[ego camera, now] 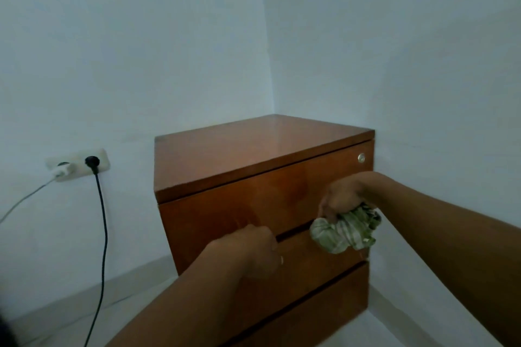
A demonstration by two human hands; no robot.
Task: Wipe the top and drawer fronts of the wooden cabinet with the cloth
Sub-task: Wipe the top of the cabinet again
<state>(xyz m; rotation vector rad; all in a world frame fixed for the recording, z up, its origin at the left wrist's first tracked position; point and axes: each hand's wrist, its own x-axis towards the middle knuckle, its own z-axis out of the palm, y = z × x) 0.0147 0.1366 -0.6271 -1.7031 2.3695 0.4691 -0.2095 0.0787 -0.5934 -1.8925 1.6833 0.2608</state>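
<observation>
- No text, label, brand or number can be read anywhere.
- The wooden cabinet (253, 155), the striped cloth (344, 231) and the wall socket (79, 163) on the left carry no legible marking.

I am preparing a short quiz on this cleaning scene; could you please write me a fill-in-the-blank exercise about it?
The bunched cloth is gripped by the person's ___ hand.
The round lock sits on the ___ drawer front of the wooden cabinet.
The plug in the wall socket, beside the white charger, is ___.
Missing words: right; top; black.
</observation>
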